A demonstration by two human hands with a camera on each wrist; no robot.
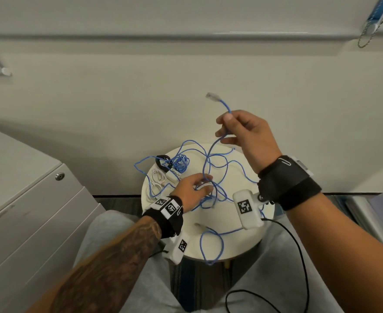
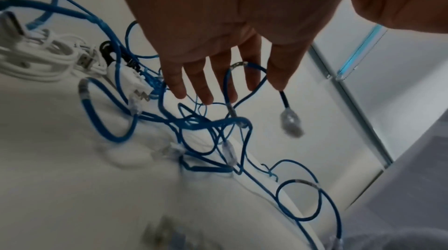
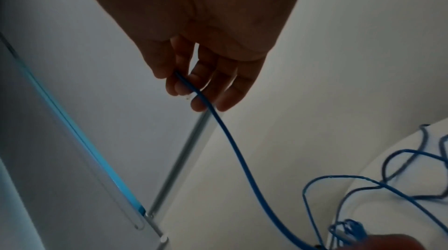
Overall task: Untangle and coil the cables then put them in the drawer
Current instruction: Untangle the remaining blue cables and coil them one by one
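Right hand (image 1: 247, 134) raised above the round tabletop (image 1: 238, 242), fingers (image 3: 206, 89) pinching one blue cable (image 1: 211, 154) just below its plug; left hand (image 1: 194, 188), fingers spread and holding nothing, rests on the tangle. Further lifting may tighten knots or drag the white cables (image 1: 156, 179) off the edge.

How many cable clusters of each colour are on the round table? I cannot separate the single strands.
Blue: 2, loose tangle and small wound bundle
White: 1, white bundle
Black: 1, black coil
Total: 4
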